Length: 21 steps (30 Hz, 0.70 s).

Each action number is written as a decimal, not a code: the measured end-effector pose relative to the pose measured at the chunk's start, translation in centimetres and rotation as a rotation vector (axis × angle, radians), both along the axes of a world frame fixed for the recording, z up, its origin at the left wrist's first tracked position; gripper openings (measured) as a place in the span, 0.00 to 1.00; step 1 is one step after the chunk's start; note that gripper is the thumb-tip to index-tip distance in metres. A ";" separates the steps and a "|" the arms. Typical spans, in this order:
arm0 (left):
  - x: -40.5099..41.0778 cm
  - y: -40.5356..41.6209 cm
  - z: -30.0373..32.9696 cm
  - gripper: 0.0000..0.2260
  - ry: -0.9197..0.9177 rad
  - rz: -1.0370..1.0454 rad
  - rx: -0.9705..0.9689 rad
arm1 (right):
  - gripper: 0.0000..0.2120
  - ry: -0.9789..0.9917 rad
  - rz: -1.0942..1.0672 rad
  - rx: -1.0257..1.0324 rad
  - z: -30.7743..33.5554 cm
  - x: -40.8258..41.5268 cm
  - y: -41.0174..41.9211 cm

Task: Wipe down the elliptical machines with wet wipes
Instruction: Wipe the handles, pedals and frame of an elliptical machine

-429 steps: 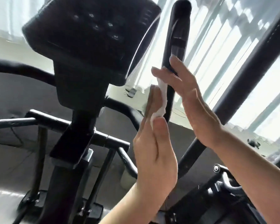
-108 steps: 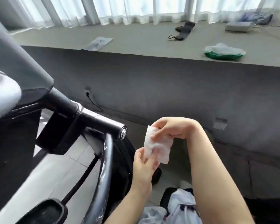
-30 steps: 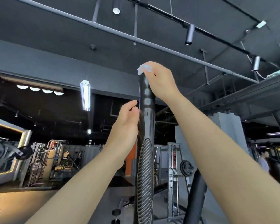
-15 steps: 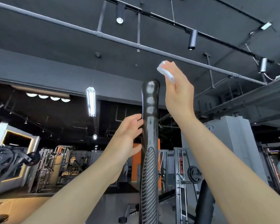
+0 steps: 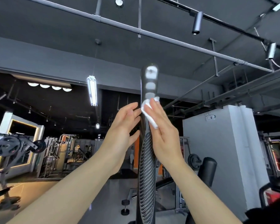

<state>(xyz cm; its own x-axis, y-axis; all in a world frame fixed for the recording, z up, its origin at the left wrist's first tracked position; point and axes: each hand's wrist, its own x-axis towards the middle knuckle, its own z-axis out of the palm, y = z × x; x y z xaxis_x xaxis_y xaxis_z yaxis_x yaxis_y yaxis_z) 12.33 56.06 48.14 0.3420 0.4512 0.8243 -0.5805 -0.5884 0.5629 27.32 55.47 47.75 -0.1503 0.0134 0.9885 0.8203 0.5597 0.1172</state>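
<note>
Gym racks (image 5: pixel 58 152) fill the far left background. Nearer, the left hand (image 5: pixel 121 135) is raised with fingers straight and relaxed, its fingertips touching the left side of the upright black handlebar (image 5: pixel 148 143). On the bar's right side, the right hand (image 5: pixel 163 135) presses the white wet wipe (image 5: pixel 149 113) flat against the glossy section above the ribbed part, fingers extended.

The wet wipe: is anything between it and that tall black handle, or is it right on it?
Nothing visible stands between them. The right hand presses the wet wipe flat against the upright handle, below its rounded top. The left hand is at the handle's other side.
</note>
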 end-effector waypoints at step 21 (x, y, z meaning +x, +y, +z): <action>-1.7 -0.6 -4.7 0.13 0.103 0.178 -0.061 | 0.20 -0.271 -0.256 -0.112 -6.8 1.3 -1.4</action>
